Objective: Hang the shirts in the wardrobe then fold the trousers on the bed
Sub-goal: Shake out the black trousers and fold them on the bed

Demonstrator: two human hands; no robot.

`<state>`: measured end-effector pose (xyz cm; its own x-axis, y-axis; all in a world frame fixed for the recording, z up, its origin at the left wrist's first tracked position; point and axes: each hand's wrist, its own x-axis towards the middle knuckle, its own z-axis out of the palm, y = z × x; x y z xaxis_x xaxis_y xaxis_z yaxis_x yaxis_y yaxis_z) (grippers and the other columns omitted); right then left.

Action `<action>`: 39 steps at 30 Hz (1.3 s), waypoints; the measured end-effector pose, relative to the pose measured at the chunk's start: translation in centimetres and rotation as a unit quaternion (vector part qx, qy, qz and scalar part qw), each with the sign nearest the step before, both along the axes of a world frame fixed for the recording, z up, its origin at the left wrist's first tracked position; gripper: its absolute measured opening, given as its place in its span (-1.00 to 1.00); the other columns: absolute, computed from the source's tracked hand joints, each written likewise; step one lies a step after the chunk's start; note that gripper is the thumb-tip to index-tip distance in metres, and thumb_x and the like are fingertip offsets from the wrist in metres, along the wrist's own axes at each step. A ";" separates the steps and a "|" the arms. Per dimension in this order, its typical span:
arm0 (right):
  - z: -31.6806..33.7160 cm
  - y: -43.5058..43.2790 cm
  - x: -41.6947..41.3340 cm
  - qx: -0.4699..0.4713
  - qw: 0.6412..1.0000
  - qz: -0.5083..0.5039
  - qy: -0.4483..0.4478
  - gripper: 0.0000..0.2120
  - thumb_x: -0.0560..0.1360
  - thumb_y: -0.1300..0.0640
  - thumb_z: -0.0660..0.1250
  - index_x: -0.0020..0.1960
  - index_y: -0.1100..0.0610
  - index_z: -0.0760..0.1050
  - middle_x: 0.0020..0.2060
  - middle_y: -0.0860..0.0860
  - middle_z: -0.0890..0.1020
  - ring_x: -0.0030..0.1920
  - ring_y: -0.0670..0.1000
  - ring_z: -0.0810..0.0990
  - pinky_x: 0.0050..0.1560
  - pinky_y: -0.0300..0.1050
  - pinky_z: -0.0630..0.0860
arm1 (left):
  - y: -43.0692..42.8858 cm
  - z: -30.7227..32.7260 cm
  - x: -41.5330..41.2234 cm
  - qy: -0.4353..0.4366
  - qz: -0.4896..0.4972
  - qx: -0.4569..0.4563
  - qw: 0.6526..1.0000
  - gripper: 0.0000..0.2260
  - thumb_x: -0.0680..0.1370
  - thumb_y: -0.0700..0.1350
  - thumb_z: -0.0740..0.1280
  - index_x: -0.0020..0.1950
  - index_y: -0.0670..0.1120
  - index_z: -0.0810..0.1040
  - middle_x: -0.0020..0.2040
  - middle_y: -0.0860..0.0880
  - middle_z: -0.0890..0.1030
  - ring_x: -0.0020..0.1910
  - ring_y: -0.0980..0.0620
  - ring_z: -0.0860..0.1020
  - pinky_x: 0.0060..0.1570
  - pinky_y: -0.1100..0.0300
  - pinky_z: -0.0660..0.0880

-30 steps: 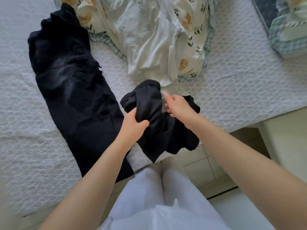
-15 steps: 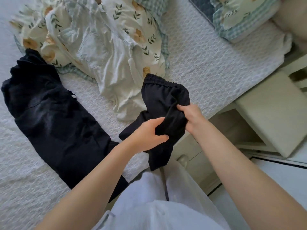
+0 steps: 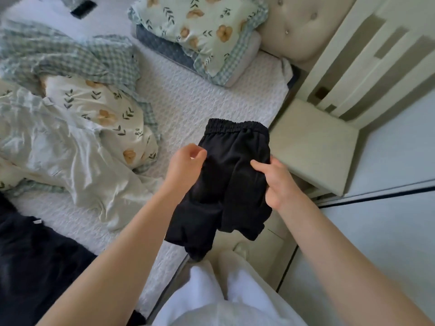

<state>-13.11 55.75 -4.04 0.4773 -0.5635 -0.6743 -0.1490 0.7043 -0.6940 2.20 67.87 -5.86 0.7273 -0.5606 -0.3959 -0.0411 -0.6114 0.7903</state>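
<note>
Centre of frame: folded black elastic-waist trousers held above the edge of the white quilted bed. L hand, fingers curled, pinches the left edge; R hand grasps the right side, thumb on front.

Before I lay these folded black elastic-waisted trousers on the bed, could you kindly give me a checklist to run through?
1. Left hand pinches the black elastic-waisted trousers: ok.
2. Right hand grips their other side, thumb on top: ok.
3. Fold tidy: not ok, lower ends hang loose and uneven.
4. Trousers over the white quilted bed cover: not ok, partly past its edge towards the cream bedside cabinet.
5. Landing spot between floral duvet and floral pillow: ok.
6. Dark garment at left already folded: cannot tell.
</note>
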 end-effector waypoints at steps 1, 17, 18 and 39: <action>0.7 -1.1 -1.0 -0.002 1.000 -0.002 -0.013 -0.73 0.57 0.34 0.25 0.19 0.08 0.53 0.01 0.07 0.68 -0.10 0.02 0.70 -0.25 -0.15 0.62 | -1.7 0.4 -0.2 -0.008 -0.007 0.000 1.000 -0.82 0.62 -0.05 0.23 0.08 -0.05 0.59 -0.01 0.03 0.63 -0.03 0.03 0.60 -0.02 0.11 0.49; 10.2 -13.0 -9.4 -0.105 0.986 -0.033 -0.126 -0.64 0.58 0.32 0.21 0.31 0.05 0.50 0.15 0.02 0.66 0.14 0.04 0.64 0.06 -0.09 0.58 | -20.4 6.6 -2.7 0.409 -0.037 -0.129 0.903 -0.46 0.50 0.40 0.21 0.22 0.05 0.62 0.15 0.05 0.67 0.16 0.05 0.59 0.10 0.09 0.48; 10.8 -13.5 -9.8 -0.117 0.984 -0.045 -0.124 -0.64 0.57 0.32 0.21 0.30 0.05 0.50 0.15 0.03 0.66 0.14 0.05 0.64 0.08 -0.07 0.57 | -21.2 7.6 -2.8 0.424 -0.053 -0.131 0.895 -0.48 0.51 0.38 0.22 0.21 0.03 0.63 0.15 0.02 0.68 0.16 0.03 0.60 0.10 0.07 0.48; 24.6 -18.6 -15.6 -0.510 0.774 -0.246 0.285 -0.65 0.57 0.16 0.25 0.35 0.06 0.41 0.27 -0.03 0.45 0.24 -0.05 0.46 0.11 -0.20 0.38 | -29.9 26.8 -11.4 0.432 -0.190 -0.329 0.818 -0.61 0.43 -0.11 0.47 0.24 -0.16 0.59 0.09 -0.11 0.70 0.06 -0.06 0.68 0.00 0.07 0.59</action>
<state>-28.73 37.18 20.58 -0.1755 -0.9601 0.2180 -0.5227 -0.0968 -0.8470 -9.16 37.98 20.90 0.0585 -0.9797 -0.1919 0.6190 -0.1152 0.7769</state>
